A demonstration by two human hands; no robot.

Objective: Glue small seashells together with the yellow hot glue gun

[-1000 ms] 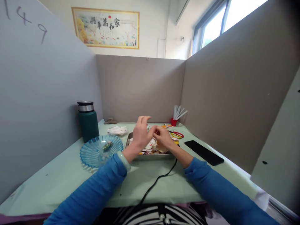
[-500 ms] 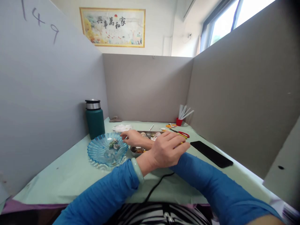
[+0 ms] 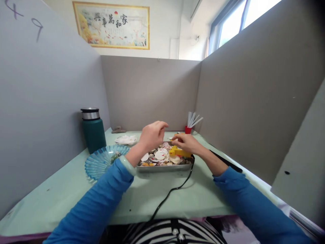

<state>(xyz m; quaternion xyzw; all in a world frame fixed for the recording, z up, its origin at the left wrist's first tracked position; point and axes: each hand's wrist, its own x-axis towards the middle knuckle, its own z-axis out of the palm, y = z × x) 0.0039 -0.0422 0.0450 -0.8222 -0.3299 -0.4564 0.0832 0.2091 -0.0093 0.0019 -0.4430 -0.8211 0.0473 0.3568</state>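
Observation:
A metal tray (image 3: 162, 168) full of seashells (image 3: 159, 155) stands in the middle of the table. My left hand (image 3: 152, 135) hovers over its left half with the fingertips pinched together; what they hold is too small to make out. Over the tray's right end, my right hand (image 3: 186, 143) grips a yellow tool (image 3: 177, 151), whose black cable (image 3: 172, 191) trails toward me. The two hands' fingertips almost meet above the shells. A blue shell-shaped glass dish (image 3: 99, 164) with a few small pieces in it sits left of the tray.
A dark green flask (image 3: 93, 130) stands by the left partition. White tissue (image 3: 126, 139) lies behind the dish. A red cup of white sticks (image 3: 189, 127) is at the back right. A black phone (image 3: 227, 162) lies along the right partition. Grey partitions enclose three sides.
My arms were crossed, the right hand at the blue dish and the left reaching right. Now they are uncrossed, both hands are over the tray, and the right hand holds the yellow tool.

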